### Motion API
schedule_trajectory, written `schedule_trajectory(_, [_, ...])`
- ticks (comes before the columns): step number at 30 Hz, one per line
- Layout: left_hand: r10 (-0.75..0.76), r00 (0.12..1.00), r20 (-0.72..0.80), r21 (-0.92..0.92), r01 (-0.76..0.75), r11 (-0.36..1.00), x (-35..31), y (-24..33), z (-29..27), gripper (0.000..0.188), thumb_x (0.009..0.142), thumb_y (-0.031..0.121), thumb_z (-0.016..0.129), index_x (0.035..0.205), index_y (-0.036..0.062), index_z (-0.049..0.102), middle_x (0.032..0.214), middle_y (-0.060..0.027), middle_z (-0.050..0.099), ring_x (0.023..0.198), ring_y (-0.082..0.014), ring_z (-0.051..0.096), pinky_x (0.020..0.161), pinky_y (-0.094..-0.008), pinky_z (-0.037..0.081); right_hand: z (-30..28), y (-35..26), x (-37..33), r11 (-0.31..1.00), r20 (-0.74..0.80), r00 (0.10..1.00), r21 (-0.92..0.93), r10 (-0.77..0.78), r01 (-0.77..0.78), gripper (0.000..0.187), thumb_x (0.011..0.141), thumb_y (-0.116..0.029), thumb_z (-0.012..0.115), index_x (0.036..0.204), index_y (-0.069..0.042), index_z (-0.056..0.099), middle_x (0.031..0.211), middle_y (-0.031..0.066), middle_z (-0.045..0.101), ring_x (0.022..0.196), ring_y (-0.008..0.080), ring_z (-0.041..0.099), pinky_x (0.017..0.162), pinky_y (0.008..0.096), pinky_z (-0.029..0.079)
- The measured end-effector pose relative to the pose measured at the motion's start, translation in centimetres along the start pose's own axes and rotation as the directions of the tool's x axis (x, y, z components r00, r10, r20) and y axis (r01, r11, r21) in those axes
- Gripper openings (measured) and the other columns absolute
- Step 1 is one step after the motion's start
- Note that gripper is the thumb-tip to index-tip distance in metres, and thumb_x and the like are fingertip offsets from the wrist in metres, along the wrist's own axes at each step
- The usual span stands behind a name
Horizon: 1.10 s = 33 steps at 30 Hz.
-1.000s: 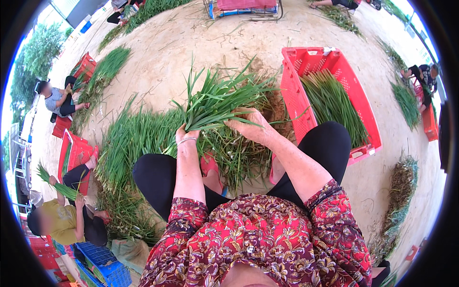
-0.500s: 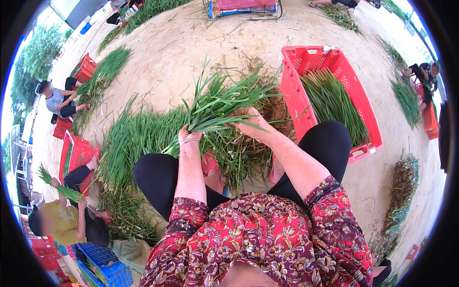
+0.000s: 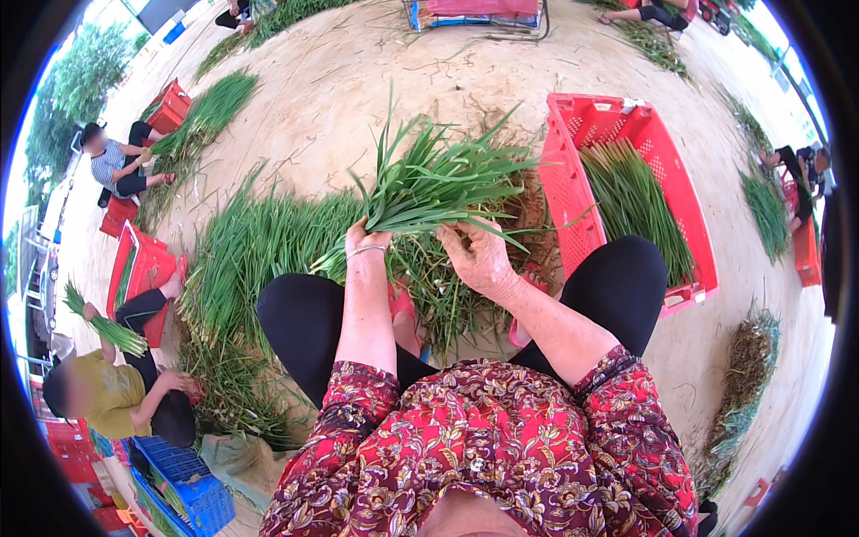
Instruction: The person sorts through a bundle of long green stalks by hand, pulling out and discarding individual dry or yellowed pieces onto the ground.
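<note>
My left hand, with a bracelet at the wrist, is closed round the lower end of a bunch of garlic chives. The long flat green leaves fan out up and to the right, in front of my knees. At the bunch's lower edge, my right hand has thumb and fingers bent together in a pinch; whatever lies between them is too small to make out. Beneath both hands, loose leaves and trimmings cover the ground between my feet. A thick pile of garlic chives lies to the left.
A red plastic crate beside my right knee holds neatly laid chives. At left, a person in a yellow shirt sits near a red crate and a blue crate. A strip of withered trimmings lies at right.
The view has shifted slightly, so most things sit a little further right. My right hand has turned and drawn down from the leaves, its fingers more bent. The left keeps its hold.
</note>
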<state>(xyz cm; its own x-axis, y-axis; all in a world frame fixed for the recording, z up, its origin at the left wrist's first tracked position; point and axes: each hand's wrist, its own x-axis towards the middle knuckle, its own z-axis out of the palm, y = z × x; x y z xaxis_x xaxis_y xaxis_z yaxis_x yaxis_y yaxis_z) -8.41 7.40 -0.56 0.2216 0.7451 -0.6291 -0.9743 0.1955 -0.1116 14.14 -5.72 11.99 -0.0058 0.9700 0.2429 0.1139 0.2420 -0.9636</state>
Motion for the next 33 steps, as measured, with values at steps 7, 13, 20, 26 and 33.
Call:
schedule_trajectory(7, [0.132,0.99,-0.046,-0.009,-0.133,0.991,-1.0,0.3,0.3,0.044,0.097,0.017,0.027,0.132,0.001,0.047,0.141,-0.0215,0.045,0.131,-0.0395,0.041,0.11,-0.0587,0.027,-3.2,-2.7,0.6,0.991,-0.053,0.992,0.068,-0.116,0.119,0.014,0.093,-0.014,0.06,0.085,-0.004,0.064,0.07,-0.0051,0.055,0.062,0.0034,0.045,0.06,0.0201,0.039])
schedule_trajectory(13, [0.178,0.982,-0.057,0.067,-0.175,0.982,-1.5,0.0,1.1,0.045,0.097,0.017,0.026,0.133,0.0015,0.047,0.141,-0.021,0.046,0.131,-0.0392,0.042,0.109,-0.0584,0.03,-5.4,2.6,0.9,0.796,0.299,0.954,-0.569,-0.033,0.205,0.016,0.087,-0.019,0.061,0.086,-0.005,0.067,0.069,0.0112,0.059,0.068,0.0249,0.063,0.066,0.0369,0.049])
schedule_trajectory(20, [0.141,0.989,-0.055,0.051,-0.138,0.989,-1.4,-0.5,1.1,0.044,0.096,0.015,0.028,0.131,0.0006,0.049,0.138,-0.0216,0.048,0.129,-0.0392,0.044,0.109,-0.0593,0.03,-4.3,1.2,1.5,0.978,0.309,0.934,-0.16,0.176,-0.131,0.031,0.091,-0.031,0.059,0.092,0.0,0.064,0.084,0.0063,0.065,0.079,0.0158,0.061,0.074,0.0314,0.048])
schedule_trajectory(26, [0.113,0.993,-0.043,0.003,-0.113,0.994,-0.7,-0.2,0.4,0.044,0.095,0.015,0.029,0.131,-0.0003,0.049,0.141,-0.0231,0.044,0.132,-0.0409,0.04,0.11,-0.061,0.027,-2.2,0.3,1.0,0.929,0.377,0.851,-0.093,0.365,-0.358,0.034,0.094,-0.034,0.062,0.084,-0.001,0.064,0.07,0.0001,0.06,0.059,0.0081,0.053,0.058,0.0266,0.045])
schedule_trajectory(33, [0.138,0.99,-0.022,0.064,-0.136,0.989,-1.2,0.0,0.4,0.045,0.095,0.015,0.027,0.132,0.0,0.049,0.142,-0.0228,0.044,0.132,-0.0411,0.04,0.11,-0.0611,0.026,-2.1,-0.4,0.1,0.997,0.213,0.975,0.036,0.064,-0.073,0.019,0.095,-0.018,0.06,0.085,-0.003,0.065,0.072,0.0024,0.063,0.065,0.0086,0.053,0.062,0.0258,0.045])
